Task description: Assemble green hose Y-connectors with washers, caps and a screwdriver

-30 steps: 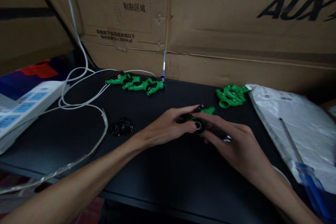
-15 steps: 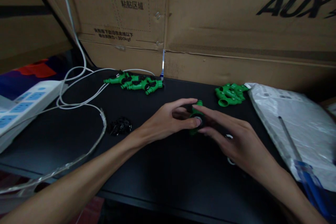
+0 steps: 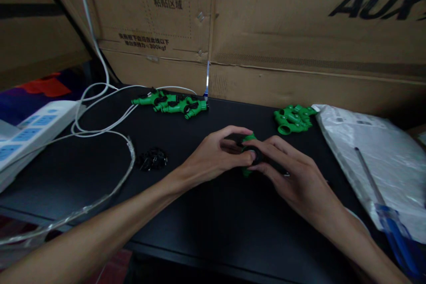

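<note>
In front of me my left hand [image 3: 216,153] grips a green plastic hose connector [image 3: 246,171], its thumb pressed against the fitting. From the other side, my right hand [image 3: 296,168] closes its thumb and fingers around a round black cap-like part [image 3: 257,153] on the connector. Fingers cover most of both pieces, so whether the black part is seated cannot be made out. A heap of small black parts [image 3: 153,159] lies on the table left of my left hand. Past my right hand is a cluster of bare green connectors [image 3: 293,120].
Green connectors with black parts [image 3: 179,105] lie at the back left. White cables [image 3: 108,131] and a power strip [image 3: 36,128] are on the left. A blue-handled screwdriver [image 3: 394,230] rests by a pale plastic bag [image 3: 372,142] on the right. Cardboard boxes [image 3: 282,31] stand behind.
My right hand has moved slightly in, its fingers now closer around the black part. The connector has turned or tipped a little, so less of its top end shows.
</note>
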A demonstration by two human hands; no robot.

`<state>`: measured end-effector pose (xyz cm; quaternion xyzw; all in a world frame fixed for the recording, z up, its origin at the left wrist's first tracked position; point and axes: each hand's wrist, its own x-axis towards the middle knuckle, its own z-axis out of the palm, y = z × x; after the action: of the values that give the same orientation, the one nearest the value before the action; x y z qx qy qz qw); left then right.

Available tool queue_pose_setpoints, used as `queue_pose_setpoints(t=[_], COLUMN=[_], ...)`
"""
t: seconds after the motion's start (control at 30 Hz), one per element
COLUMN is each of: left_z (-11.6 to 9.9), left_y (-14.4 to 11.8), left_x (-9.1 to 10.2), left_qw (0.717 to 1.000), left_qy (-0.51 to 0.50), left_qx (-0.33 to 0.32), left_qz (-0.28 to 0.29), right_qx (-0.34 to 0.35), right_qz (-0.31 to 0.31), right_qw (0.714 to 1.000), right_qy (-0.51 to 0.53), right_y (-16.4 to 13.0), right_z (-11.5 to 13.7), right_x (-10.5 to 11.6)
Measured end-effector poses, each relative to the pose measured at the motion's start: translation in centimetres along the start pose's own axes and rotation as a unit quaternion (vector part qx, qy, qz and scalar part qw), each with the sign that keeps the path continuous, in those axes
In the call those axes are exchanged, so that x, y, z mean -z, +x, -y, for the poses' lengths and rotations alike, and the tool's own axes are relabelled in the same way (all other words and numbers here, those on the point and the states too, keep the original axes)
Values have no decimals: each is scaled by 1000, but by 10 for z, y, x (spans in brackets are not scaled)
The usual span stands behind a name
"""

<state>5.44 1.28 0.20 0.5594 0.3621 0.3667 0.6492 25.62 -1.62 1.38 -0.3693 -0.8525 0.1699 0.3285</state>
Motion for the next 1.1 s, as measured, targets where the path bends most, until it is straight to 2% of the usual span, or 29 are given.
queue_pose_setpoints(t=[0.13, 0.33, 0.53, 0.63, 0.7, 0.8, 0.87, 0.97, 1.1], left_z=[-1, -4, -8, -11, -11, -5, 2, 11, 11], left_y=[-2, -3, -5, -5, -4, 2, 6, 10, 6], left_x=[-2, -3, -6, -5, -3, 0, 3, 7, 11], left_qw=[1000, 1000, 999, 999, 998, 994, 993, 989, 964], left_qy=[10, 5, 26, 36, 36, 28, 32, 82, 227], left_qx=[-7, -17, -32, -28, -22, -24, -35, -47, -70], left_qz=[-15, 7, -1, -18, -53, -104, -112, -114, -121], right_qx=[12, -1, 14, -12, -44, -96, -116, -109, -92], right_qz=[-10, -26, -52, -71, -82, -85, -78, -51, -8], right_qw=[1000, 999, 997, 996, 995, 991, 990, 991, 986], right_qy=[-3, -36, -53, -51, -43, -34, -37, -63, -142], right_y=[1, 0, 2, 2, 2, 0, -2, -2, -1], right_z=[0, -2, 3, 4, 3, -5, -11, -17, -21], right_x=[-1, -1, -1, -2, -2, -4, -5, -7, -8])
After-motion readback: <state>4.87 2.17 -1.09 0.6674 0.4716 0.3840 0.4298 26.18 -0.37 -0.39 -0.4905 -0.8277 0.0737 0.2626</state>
